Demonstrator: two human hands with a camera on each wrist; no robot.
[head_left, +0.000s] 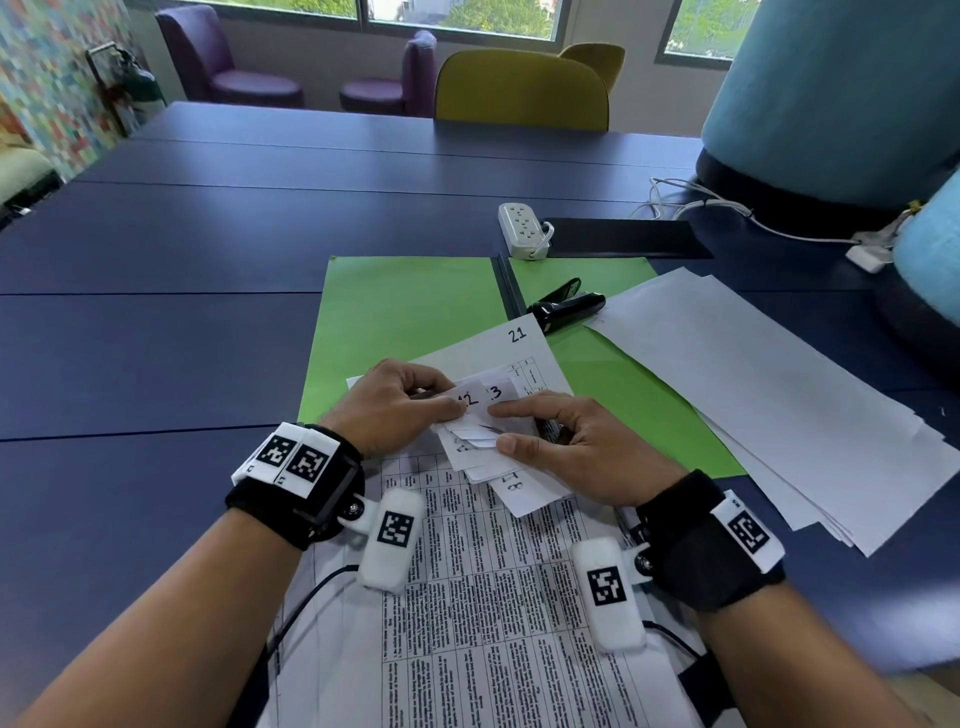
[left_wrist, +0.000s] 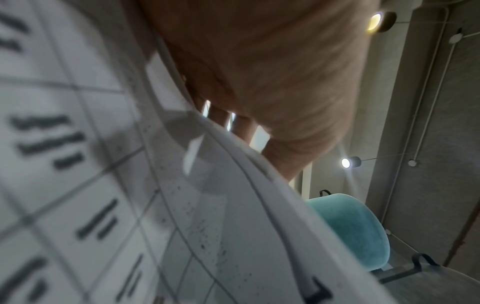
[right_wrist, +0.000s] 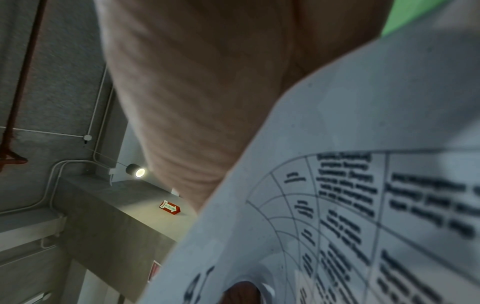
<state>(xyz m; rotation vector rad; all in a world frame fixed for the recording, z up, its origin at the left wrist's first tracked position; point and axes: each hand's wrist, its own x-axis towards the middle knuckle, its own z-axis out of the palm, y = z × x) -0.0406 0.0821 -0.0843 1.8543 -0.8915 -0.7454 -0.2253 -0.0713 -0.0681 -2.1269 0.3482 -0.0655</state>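
A stack of printed table sheets (head_left: 493, 597) lies in front of me, its top corners fanned out with handwritten numbers (head_left: 488, 397). My left hand (head_left: 441, 405) pinches the fanned corners from the left, the thumb on the corner marked 12. My right hand (head_left: 524, 431) pinches them from the right between forefinger and thumb. A sheet numbered 21 (head_left: 514, 348) lies under the fan on an open green folder (head_left: 405, 312). In the left wrist view the palm (left_wrist: 259, 61) fills the top above blurred sheets (left_wrist: 103, 164). The right wrist view shows the palm (right_wrist: 194, 92) behind a curved printed sheet (right_wrist: 337, 205).
A black stapler (head_left: 569, 306) lies on the folder beyond my hands. A spread pile of blank white sheets (head_left: 769, 395) lies to the right. Farther back are a white power strip (head_left: 522, 228) and a flat black pad (head_left: 623, 238) on the blue table (head_left: 182, 338).
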